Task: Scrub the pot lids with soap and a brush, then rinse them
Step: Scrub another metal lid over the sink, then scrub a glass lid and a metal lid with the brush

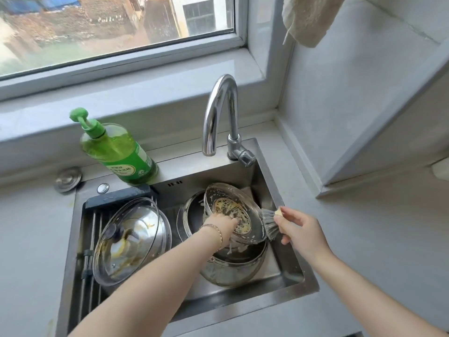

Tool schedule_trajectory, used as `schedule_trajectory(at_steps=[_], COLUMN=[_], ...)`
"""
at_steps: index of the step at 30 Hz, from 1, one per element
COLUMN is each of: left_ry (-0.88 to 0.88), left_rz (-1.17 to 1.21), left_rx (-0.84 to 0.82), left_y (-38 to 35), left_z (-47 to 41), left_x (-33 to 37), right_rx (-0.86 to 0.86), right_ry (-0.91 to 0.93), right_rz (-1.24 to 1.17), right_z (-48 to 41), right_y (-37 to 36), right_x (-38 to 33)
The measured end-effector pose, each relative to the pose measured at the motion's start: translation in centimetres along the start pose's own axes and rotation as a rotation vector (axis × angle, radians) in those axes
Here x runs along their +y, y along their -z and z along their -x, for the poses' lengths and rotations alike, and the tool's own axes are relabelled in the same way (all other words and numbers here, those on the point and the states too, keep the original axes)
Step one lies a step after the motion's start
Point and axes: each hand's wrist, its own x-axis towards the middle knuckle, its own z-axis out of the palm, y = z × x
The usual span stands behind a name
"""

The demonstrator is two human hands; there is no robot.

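In the steel sink [194, 166] below the window [116, 25], our left hand [224, 226] grips the tilted soapy lid [230, 203], and at its three o'clock our right hand [301, 232] pinches the brush [268, 224].

Bright daylight from the window [116, 27]; wide-angle edges bend.

1. Soap bottle [116, 152]: translucent yellow-green body, solid green pump, green label with a white panel and print.
2. Soapy lid [230, 210]: silver steel rim flecked with white foam; centre streaked yellow-brown.
3. Stained lid [131, 239]: clear glass, silver rim, dark knob, smeared yellow-brown patches.
4. Brush [268, 222]: grey bristles, pale cream handle.
5. Pot [233, 271]: silver, with white foam runs.
6. Faucet [220, 113]: mirror chrome.
7. Sink [194, 167]: brushed grey steel.
8. Rack [116, 197]: dark blue-grey frame, silver bars.
9. Bracelet [219, 235]: thin gold.
10. Cloth [308, 18]: off-white cream.
11. Counter [364, 251]: pale grey.
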Motion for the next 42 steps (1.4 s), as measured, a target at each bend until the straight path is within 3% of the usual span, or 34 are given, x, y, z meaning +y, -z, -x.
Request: schedule_trajectory(at_steps=[7,10,13,16,19,22,25,30,36,42], left_ry=[0.162,0.227,0.267,0.351,0.387,0.399,0.349,0.272,0.150,0.116], left_rz=[0.447,0.562,0.519,0.417,0.397,0.417,0.685,0.917,0.962,0.862], left_rx=[0.268,0.581,0.951,1.093,1.079,0.861,0.684,0.793,0.823,0.807], left_y=[0.4,1.4,3.6,5.9,8.3,9.6,9.7,9.3,8.5,7.4], left_z=[7.9,11.6,14.6,16.2,16.4,14.9,12.7,11.0,10.4,9.5], left_x=[-6.2,-10.4,-15.3,-20.5,-24.7,-28.5,-30.3,-31.0,-31.9,-32.7], right_rx=[-0.070,-0.136,-0.295,-0.417,-0.470,-0.470,-0.453,-0.432,-0.515,-0.547], right_ry=[-0.063,-0.213,-0.279,-0.304,-0.328,-0.343,-0.343,-0.346,-0.370,-0.385], right_rz=[-0.046,-0.152,-0.238,-0.302,-0.322,-0.310,-0.287,-0.269,-0.256,-0.308], right_z=[0.8,0.7,0.8,0.6,-0.4,-1.3,-2.1,-4.0,-5.0,-5.5], right_y=[-5.0,-8.9,-13.4,-17.8,-21.7,-24.8,-27.0,-29.5,-31.4,-32.0], right_x=[-3.6,-6.0,-9.6,-13.4,-15.6,-16.7,-17.5,-18.6,-19.4,-19.3])
